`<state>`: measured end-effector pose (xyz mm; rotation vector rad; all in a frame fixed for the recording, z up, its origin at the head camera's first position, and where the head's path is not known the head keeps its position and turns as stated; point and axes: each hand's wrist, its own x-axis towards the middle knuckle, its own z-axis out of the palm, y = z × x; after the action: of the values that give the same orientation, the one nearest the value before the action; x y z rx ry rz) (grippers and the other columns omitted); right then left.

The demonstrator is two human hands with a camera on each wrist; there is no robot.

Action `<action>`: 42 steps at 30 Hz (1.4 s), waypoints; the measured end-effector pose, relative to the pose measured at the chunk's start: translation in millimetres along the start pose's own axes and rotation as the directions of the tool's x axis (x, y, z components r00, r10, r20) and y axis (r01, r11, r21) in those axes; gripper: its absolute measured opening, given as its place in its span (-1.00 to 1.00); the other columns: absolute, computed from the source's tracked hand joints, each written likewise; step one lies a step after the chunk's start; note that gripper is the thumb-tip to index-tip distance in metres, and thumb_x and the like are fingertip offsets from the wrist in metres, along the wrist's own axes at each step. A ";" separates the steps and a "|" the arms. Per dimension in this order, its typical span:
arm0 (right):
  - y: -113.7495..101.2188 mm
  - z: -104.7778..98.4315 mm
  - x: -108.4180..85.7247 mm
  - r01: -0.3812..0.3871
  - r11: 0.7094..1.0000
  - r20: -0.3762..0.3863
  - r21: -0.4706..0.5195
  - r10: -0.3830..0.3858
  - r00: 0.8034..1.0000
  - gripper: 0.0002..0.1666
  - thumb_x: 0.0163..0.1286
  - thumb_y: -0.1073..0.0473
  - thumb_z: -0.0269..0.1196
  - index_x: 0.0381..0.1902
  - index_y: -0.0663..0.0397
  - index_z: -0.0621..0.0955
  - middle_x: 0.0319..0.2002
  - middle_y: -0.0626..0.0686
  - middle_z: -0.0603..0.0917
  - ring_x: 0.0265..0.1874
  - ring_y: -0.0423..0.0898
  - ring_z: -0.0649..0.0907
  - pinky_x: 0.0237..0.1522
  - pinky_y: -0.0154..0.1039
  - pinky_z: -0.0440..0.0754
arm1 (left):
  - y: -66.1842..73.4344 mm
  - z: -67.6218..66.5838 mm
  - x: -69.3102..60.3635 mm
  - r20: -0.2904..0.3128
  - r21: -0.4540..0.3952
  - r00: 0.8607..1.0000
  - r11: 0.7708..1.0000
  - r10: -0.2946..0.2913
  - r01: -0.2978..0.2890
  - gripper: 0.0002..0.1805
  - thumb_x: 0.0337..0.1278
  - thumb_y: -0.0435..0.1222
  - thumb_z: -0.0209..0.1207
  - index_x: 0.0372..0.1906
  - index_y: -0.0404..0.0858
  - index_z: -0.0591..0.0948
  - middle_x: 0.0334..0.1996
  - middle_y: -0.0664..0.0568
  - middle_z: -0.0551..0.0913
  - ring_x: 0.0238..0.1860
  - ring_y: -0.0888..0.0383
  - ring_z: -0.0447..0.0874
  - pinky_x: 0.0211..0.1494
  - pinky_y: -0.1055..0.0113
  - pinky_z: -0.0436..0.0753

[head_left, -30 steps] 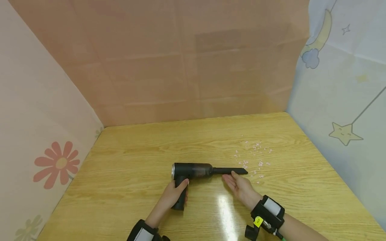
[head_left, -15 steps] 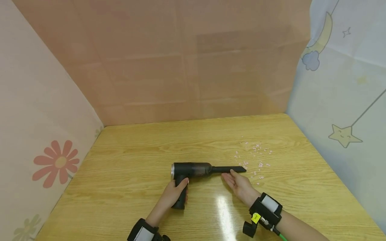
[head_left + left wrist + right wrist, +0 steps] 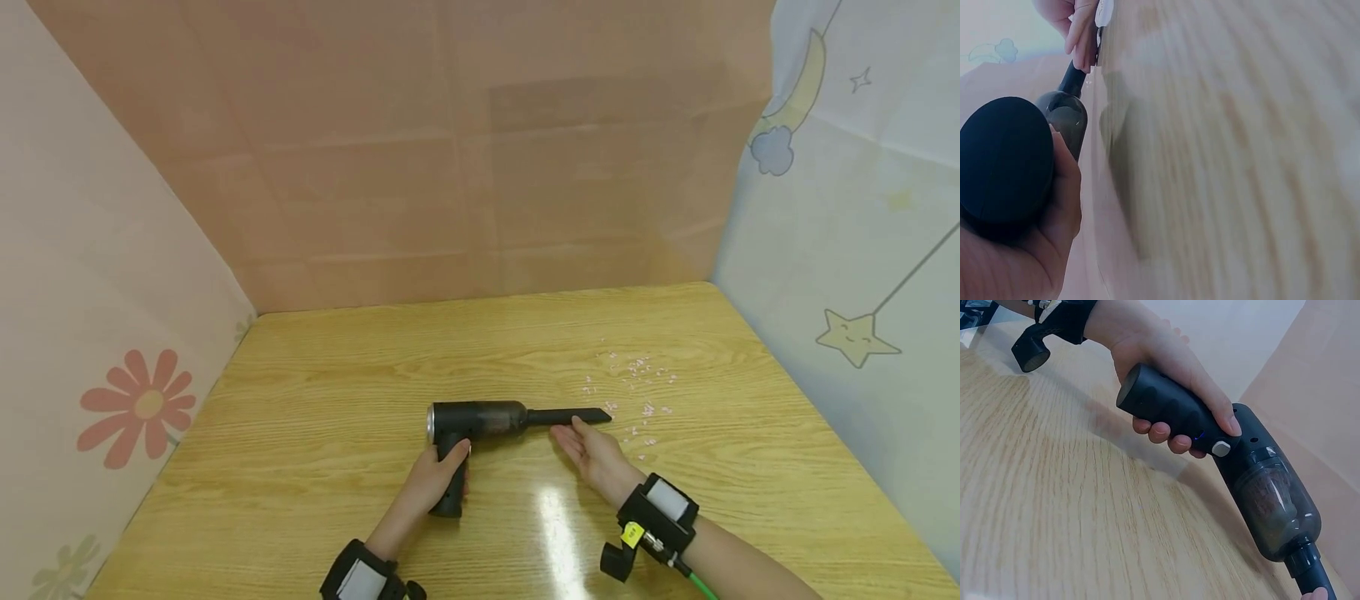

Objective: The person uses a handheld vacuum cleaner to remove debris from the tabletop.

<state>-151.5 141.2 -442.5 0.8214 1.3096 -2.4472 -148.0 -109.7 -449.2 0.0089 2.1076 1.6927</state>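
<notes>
A black handheld vacuum (image 3: 480,421) with a see-through dust chamber points right above the table. My left hand (image 3: 429,483) grips its handle, fingers curled round it in the right wrist view, the thumb (image 3: 1225,415) beside a light button (image 3: 1221,449). My right hand (image 3: 606,467) is under the slim nozzle (image 3: 555,417), palm up, thumb touching the nozzle and the other fingers fairly straight. In the left wrist view the right fingers (image 3: 1082,34) are beside the nozzle. Small pale pink scraps (image 3: 648,409) lie scattered around and beyond the nozzle's tip.
The wood-grain table (image 3: 337,375) has a brownish sheet (image 3: 375,167) behind it. Pale printed sheets stand at the left (image 3: 67,250) and right (image 3: 885,250). Each wrist wears a black band, the right one (image 3: 656,512) with a small camera and a green cable.
The nozzle has tipped slightly upward, with my right hand rising a little along with it. My left hand keeps its grip on the handle, and the vacuum's body has shifted up slightly.
</notes>
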 end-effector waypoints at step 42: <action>-12.8 22.0 30.1 0.019 1.000 0.006 -0.014 -0.019 1.000 -0.43 0.56 0.23 -0.15 0.41 0.41 0.09 -0.28 0.13 0.72 -0.34 -0.26 0.70 0.01 -0.47 0.59 | 7.8 -5.6 15.8 -0.104 0.025 0.995 1.000 -0.003 0.005 -0.46 0.38 0.03 -0.02 -0.14 -0.46 0.45 -0.50 -0.05 0.60 -0.57 0.25 0.57 -0.42 0.36 0.57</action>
<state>-189.7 131.7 -441.7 0.8014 1.3367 -2.4507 -166.1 -108.6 -446.2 -0.0775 2.2028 1.6981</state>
